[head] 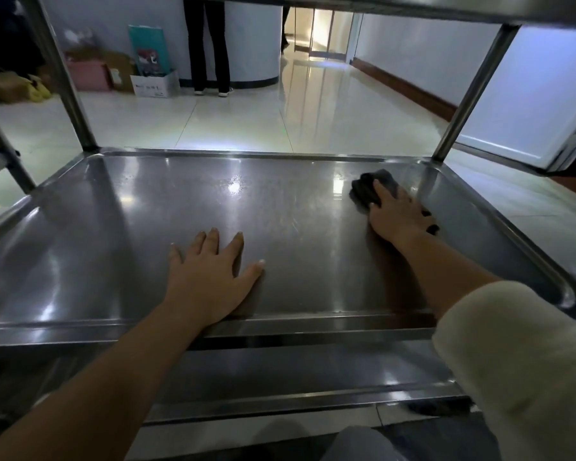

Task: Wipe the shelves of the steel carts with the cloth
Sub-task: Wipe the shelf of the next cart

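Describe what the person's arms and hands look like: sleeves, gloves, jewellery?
Both hands are bare, with no gloves, rings or watch visible. The left hand and its forearm are uncovered. The right hand has a bare forearm too, with a cream sleeve pushed up near the elbow.

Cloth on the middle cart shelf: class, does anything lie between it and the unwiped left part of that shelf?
Only the person's own left hand, resting flat near the shelf's front edge. The right hand presses the dark cloth at the far right corner. Nothing else visible lies on the steel surface, so a sweep along the back is free.
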The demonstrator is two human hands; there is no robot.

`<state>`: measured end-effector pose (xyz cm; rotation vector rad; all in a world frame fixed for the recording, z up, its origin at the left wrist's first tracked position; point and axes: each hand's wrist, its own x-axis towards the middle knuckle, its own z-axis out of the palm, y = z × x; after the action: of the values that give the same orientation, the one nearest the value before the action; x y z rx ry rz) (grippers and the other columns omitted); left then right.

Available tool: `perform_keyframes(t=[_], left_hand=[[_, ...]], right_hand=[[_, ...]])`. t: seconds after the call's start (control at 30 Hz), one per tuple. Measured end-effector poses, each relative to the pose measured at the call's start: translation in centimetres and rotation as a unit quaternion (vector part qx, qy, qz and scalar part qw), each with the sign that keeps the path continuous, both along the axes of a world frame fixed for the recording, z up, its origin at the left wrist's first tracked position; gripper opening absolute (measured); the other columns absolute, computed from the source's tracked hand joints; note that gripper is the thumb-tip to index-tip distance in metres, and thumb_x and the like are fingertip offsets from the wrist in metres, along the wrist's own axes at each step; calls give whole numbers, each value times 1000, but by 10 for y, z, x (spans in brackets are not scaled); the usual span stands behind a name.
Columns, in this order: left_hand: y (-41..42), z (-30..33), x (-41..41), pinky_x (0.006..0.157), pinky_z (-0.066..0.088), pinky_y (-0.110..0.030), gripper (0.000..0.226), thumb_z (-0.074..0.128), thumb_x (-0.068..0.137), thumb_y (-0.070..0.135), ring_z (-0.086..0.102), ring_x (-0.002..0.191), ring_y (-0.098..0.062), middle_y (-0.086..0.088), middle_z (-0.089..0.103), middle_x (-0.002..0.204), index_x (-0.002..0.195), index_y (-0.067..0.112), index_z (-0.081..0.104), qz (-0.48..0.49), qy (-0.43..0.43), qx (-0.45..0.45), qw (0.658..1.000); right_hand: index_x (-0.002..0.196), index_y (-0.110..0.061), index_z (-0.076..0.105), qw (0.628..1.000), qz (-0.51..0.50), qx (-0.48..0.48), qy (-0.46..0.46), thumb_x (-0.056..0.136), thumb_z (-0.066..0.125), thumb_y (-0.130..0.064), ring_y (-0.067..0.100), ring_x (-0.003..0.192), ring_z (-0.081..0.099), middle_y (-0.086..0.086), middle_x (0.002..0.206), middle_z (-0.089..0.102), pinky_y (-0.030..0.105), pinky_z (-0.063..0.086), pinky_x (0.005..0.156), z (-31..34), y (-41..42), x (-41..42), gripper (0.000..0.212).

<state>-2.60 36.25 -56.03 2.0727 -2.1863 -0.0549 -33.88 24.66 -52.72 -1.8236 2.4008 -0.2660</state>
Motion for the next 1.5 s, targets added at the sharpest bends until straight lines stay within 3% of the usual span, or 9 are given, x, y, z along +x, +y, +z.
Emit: perform_keyframes(t=[0.1,0.27,0.4,0.57,0.73,0.97,1.13,1.27,1.5], left_hand=[[-2,3,-2,114,5,-61,100,-9,64,88,6,148,-29,-8,10,162,151,41,8,-6,-20,18,1000],[-12,14,-22,109,23,-62,116,-5,59,93,18,144,-34,-9,17,159,150,25,19,13,-36,46,998],[-14,10,-68,114,15,-61,96,8,76,80,5,147,-34,-6,5,162,153,22,11,-38,-22,58,997],[-14,-2,-69,112,10,-64,97,-4,70,85,9,146,-34,-3,11,161,150,33,16,-62,-16,10,998],[-11,-4,-74,112,10,-65,98,-3,71,86,9,147,-34,-4,12,161,149,31,18,-54,-19,-4,998],[-8,2,-79,112,11,-64,97,-4,71,84,7,147,-32,-2,7,162,151,32,12,-30,-44,5,999],[-6,2,-79,111,13,-63,107,-7,62,88,9,147,-32,-1,10,162,150,32,16,-27,-22,0,999],[-9,-2,-77,112,14,-63,102,-3,65,90,14,147,-31,1,15,161,149,35,20,-18,-29,-14,999],[-10,-6,-77,111,16,-61,100,-3,66,90,15,146,-28,3,17,160,148,37,20,-11,-30,-33,999]], right_hand=[[147,-49,6,1000,-4,12,11,99,27,-46,37,143,10,2,161,5,68,14,108,-2,21,0,53],[144,-56,6,984,178,3,12,99,30,-48,30,144,12,-4,161,7,62,18,111,-7,74,22,52],[140,-63,4,963,262,-53,31,97,32,-52,24,143,17,-7,159,15,55,20,111,-13,125,8,52],[143,-58,11,986,138,-83,37,96,36,-51,25,141,25,-3,156,24,55,27,109,-21,145,-73,53],[146,-52,10,999,-1,-37,31,98,32,-49,31,144,15,-1,161,11,61,19,111,-21,120,-118,53],[146,-51,-1,999,17,27,16,99,24,-47,34,146,2,1,161,-3,64,12,111,-3,61,-75,53],[145,-53,5,983,180,4,23,99,29,-49,33,145,4,-2,161,2,65,12,110,-8,36,8,53],[145,-54,7,969,242,-20,35,97,31,-52,32,144,14,-3,160,11,62,20,110,-12,27,-1,53],[149,-44,13,999,32,-36,22,99,34,-46,38,141,19,6,159,15,61,16,112,-12,18,-118,54]])
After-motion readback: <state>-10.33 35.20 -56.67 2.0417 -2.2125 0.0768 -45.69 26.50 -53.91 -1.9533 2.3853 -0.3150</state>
